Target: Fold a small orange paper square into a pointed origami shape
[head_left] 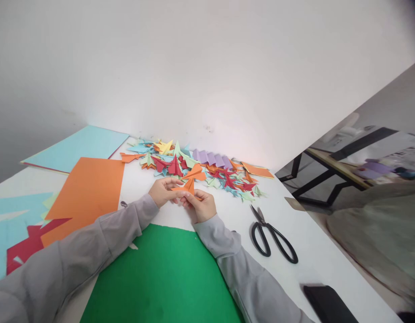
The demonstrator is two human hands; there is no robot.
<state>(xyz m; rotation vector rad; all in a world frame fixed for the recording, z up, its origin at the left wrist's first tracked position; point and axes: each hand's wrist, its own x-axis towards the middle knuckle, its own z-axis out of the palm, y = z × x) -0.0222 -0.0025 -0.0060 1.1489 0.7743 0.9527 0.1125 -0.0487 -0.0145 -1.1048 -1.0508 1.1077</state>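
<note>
Above the far edge of a green sheet (167, 273), both hands hold a small folded orange paper piece (189, 186). My left hand (165, 191) pinches its left side, and my right hand (201, 205) grips its lower right side. The fingertips of the two hands nearly meet. Just beyond them lies a long pile of folded paper pieces (175, 167) in red, orange, yellow, blue, green and purple. Another orange folded piece (195, 172) shows right behind the held one.
Black-handled scissors (270, 229) lie to the right, with a black flat object (328, 304) nearer. Orange sheets (93, 188), light blue sheets (79, 146) and red scraps (32, 242) cover the left. A white wall (194, 67) rises behind the table.
</note>
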